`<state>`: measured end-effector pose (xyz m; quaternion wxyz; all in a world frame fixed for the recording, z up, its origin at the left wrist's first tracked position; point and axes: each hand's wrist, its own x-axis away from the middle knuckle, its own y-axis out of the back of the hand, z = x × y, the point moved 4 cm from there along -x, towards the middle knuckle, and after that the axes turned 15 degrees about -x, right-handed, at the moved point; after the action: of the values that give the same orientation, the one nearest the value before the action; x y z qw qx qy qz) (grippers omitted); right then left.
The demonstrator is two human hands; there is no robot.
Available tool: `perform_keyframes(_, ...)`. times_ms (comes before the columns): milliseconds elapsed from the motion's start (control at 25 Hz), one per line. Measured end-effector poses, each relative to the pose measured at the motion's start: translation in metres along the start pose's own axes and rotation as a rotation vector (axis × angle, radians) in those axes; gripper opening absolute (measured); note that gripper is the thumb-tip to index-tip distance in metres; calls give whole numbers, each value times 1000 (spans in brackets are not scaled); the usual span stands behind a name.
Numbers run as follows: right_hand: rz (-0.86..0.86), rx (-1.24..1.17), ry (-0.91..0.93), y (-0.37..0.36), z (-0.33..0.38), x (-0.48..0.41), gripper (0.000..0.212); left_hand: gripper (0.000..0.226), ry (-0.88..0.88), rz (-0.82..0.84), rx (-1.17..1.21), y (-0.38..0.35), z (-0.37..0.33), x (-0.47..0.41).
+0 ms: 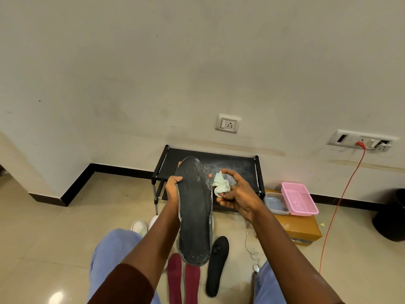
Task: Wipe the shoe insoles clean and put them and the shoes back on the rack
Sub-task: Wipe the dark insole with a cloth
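Observation:
My left hand (173, 188) grips a long dark grey insole (195, 213) by its left edge and holds it upright in front of me. Just to its right, my right hand (236, 195) pinches a crumpled pale cloth (221, 184) close to the insole's edge. On the floor below lie two maroon insoles (183, 279) side by side and a black insole (217, 266) to their right. The low black shoe rack (232, 164) stands against the wall behind my hands. White shoes (140, 227) show partly behind my left forearm.
A pink basket (299, 201) and a clear plastic tray (276, 202) sit on a brown cardboard box (302, 229) right of the rack. A red cable (341, 198) hangs from a wall socket to the floor. A black bin (392, 213) stands far right. My knees frame the bottom.

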<state>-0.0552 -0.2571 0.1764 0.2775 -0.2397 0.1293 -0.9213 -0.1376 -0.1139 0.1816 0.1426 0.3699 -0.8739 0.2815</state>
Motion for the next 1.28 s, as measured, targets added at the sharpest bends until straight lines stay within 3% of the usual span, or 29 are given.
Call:
perform_keyframes(120, 74, -35, 31, -1, 3, -1, 65, 38, -63, 0, -139, -10, -13, 20)
perform_keyframes(240, 119, -176, 26, -4, 7, 1, 44, 40, -30, -17, -152, -10, -8, 26)
perform_keyframes(320, 36, -186, 74, -2, 8, -1, 29, 43, 14, 58, -132, -15, -11, 35)
perform_keyframes(440, -101, -165, 199, 2, 11, -6, 23, 53, 82, 147, -66, -21, -8, 39)
perform_keyframes(600, -146, -267, 167, 1, 7, -13, 18, 54, 79, 170, -106, -31, -8, 47)
perform_keyframes(760, -145, -350, 184, -5, 14, -13, 10, 68, 148, 215, -47, -27, 1, 37)
perform_keyframes(840, -211, -104, 311, -7, 26, -9, 9, 67, 192, 264, 5, -24, 8, 31)
perform_keyframes(960, -354, 567, 665, -18, 44, -4, 15, 58, 237, 237, -3, -21, 16, 28)
perform_keyframes(1040, -359, 819, 829, -33, 48, -8, 8, 56, 219, 260, -16, -26, 14, 31)
perform_keyframes(1160, -311, 1081, 902, -52, 41, -20, 12, 64, 153, 254, -20, -33, 5, 38)
perform_keyframes(1280, -222, 1245, 841, -57, 22, -27, 20, 41, 116, 157, -42, -26, 5, 33)
